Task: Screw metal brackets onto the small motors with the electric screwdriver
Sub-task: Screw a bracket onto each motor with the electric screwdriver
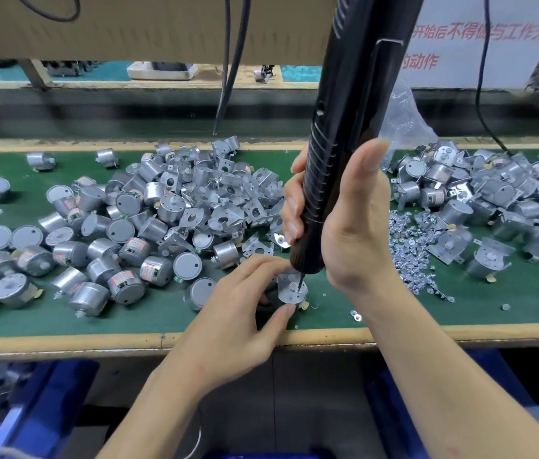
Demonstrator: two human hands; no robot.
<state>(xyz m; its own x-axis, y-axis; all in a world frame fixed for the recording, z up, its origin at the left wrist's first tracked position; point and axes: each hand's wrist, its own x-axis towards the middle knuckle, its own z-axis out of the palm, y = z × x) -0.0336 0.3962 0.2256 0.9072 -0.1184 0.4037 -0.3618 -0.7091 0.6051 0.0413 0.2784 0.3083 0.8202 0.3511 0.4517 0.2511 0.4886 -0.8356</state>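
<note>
Motor (287,293), just one, pinched by left hand (238,314) fingers; right hand (357,233) fingers clamp one electric screwdriver (351,111).

My single view came from the camera worn on the person's head. It faced forward and steeply down over the table (46,321), whose near edge crossed the lower half of the frame. It sat close in: the left hand (238,313) and the right hand (351,220) filled the middle. The wide lens bowed the table's edges, took in the far side, and caught the blue bins (46,392) under the near edge.
</note>
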